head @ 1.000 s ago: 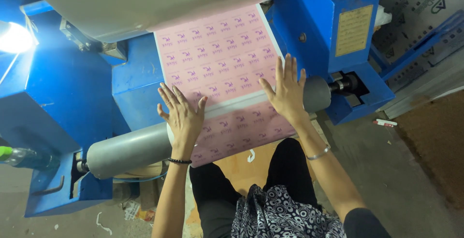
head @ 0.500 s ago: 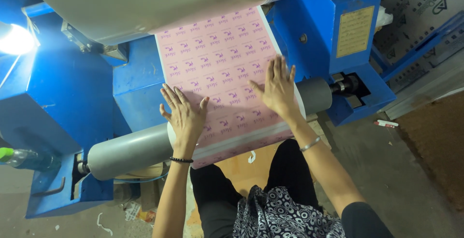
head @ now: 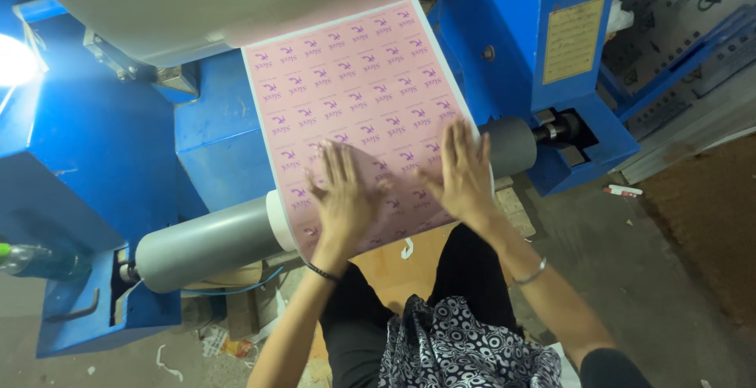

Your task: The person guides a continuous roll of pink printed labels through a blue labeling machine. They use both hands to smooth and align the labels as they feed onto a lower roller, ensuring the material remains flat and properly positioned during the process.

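A pink printed sheet (head: 354,81) with rows of small purple marks runs down from a big upper roll (head: 197,2) and wraps over a grey roller (head: 205,242) on a blue machine. My left hand (head: 344,199) lies flat on the sheet near its lower middle, fingers spread. My right hand (head: 465,171) presses flat on the sheet's right part, close to the edge. Both hands sit near each other on the curve of the roller. Neither hand grips anything.
The blue machine frame (head: 94,159) flanks the roller on both sides, with a yellow plate (head: 572,39) on the right housing. A green bottle (head: 31,260) sits at the left. Scraps of paper (head: 220,341) lie on the floor, and a small marker (head: 622,191) at the right.
Both hands have slid inward along the sheet toward the middle; the left hand moved right and the right hand moved left, ending close together.
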